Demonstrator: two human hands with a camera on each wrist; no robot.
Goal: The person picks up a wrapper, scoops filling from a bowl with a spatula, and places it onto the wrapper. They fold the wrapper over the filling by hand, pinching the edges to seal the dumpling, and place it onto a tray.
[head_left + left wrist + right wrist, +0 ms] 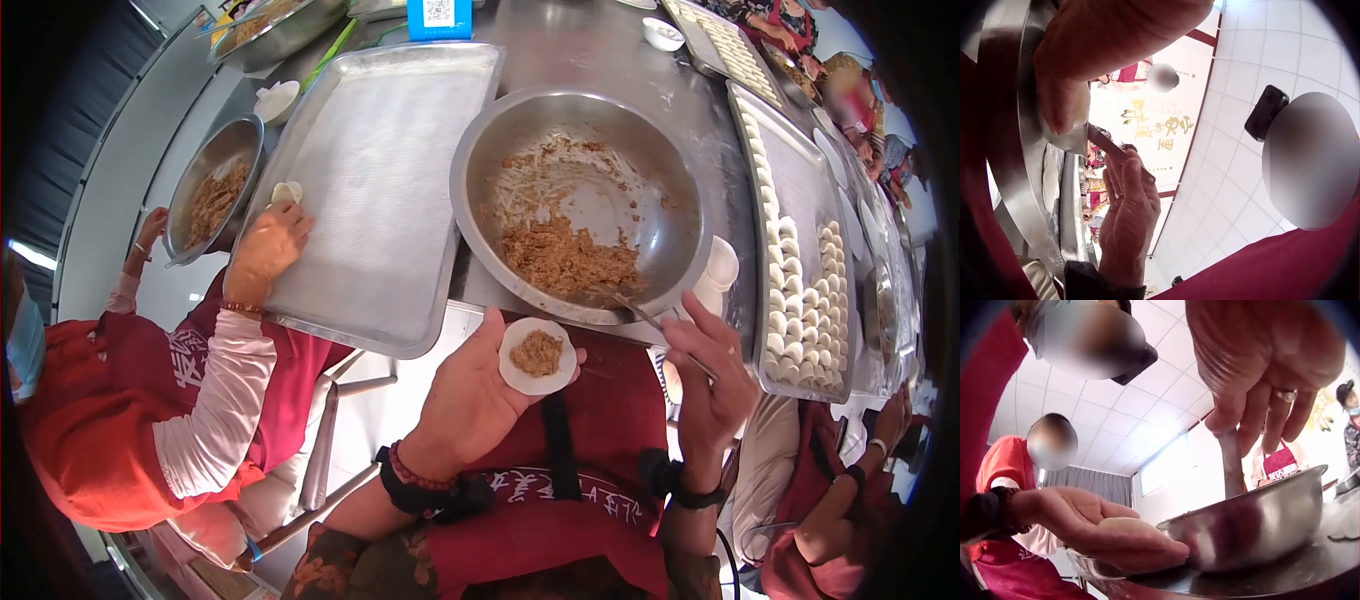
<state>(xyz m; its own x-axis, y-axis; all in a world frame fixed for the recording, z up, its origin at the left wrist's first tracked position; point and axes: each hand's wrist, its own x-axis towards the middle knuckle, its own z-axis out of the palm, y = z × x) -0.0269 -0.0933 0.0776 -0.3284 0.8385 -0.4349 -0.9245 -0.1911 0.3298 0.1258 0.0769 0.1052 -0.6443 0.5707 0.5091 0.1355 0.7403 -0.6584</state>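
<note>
On my upturned left hand (468, 402) lies a round white dumpling wrapper (512, 378), a lump of brown minced filling (536, 354) at its centre. The fingers under the wrapper are mostly hidden; the thumb stands beside its edge. My right hand (718, 385) grips the handle of a flat metal spatula (640, 314), seen also as a metal strip (1112, 147) in the left wrist view. The spatula slants over the near rim of a large steel bowl (680, 215). Its far end meets the filling (570, 258) spread in the bowl.
Left of the bowl is a large metal tray (385, 170), where another person's hand (270, 245) places a dumpling (287, 192). Rows of dumplings (800, 310) fill part of a tray at right. White cups (718, 270) stand by the bowl. A smaller filling bowl (182, 215) is far left.
</note>
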